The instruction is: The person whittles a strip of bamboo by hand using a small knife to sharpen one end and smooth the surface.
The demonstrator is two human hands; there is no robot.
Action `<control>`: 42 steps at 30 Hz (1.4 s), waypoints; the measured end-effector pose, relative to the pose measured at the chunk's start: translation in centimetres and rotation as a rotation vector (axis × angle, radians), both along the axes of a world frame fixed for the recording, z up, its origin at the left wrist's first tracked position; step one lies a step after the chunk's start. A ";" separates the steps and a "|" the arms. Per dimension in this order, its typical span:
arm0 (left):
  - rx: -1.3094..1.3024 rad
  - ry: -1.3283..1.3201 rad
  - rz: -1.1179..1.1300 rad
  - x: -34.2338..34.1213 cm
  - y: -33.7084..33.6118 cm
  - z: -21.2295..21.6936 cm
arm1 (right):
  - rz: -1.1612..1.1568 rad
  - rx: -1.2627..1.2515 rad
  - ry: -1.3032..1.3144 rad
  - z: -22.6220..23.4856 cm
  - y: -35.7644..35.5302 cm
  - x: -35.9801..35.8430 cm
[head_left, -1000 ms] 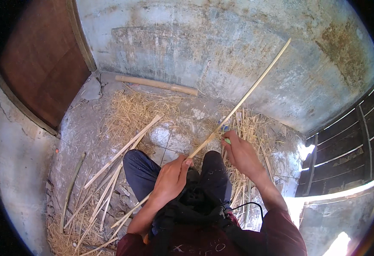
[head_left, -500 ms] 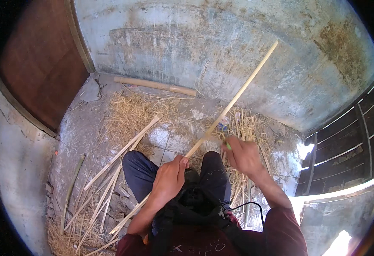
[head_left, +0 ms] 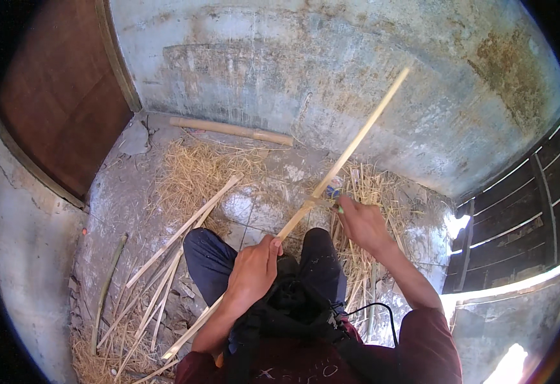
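Observation:
A long pale bamboo strip (head_left: 363,133) slants from under my left forearm up toward the wall. My left hand (head_left: 253,270) is closed round it above my lap. My right hand (head_left: 364,226) grips a knife by its green handle (head_left: 340,209), most of which the fingers cover. The knife's thin blade (head_left: 319,202) lies across the strip, a little beyond my left hand. Between my knees and the wall, a small blue-and-white object (head_left: 333,187) sits on the floor close to the blade; its kind is unclear.
Several split bamboo strips (head_left: 184,232) lie left of my legs, with a greenish stick (head_left: 108,291) farther left. Shavings form a pile (head_left: 197,168) ahead, and more (head_left: 372,187) lie to the right. A bamboo pole (head_left: 232,130) rests along the wall (head_left: 305,77).
My right hand has shifted slightly, and the blade, blurred before, now shows against the strip. The strip's far end has dipped a little to the left. My left hand stays closed in place.

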State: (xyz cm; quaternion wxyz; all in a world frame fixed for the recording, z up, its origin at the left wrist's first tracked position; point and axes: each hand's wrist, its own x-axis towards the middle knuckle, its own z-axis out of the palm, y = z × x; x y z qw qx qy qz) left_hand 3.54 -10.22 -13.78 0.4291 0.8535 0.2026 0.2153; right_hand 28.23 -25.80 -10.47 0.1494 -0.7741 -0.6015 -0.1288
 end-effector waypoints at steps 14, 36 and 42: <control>0.025 0.020 0.024 0.0 -0.3 0.6 | 0.083 0.055 -0.072 -0.1 0.2 -0.4; 0.020 0.068 0.037 0.2 0.0 0.2 | -0.058 -0.050 0.131 2.2 0.9 -2.6; 0.026 0.033 0.039 0.2 0.0 -0.1 | 0.143 0.085 0.196 1.2 0.5 -2.6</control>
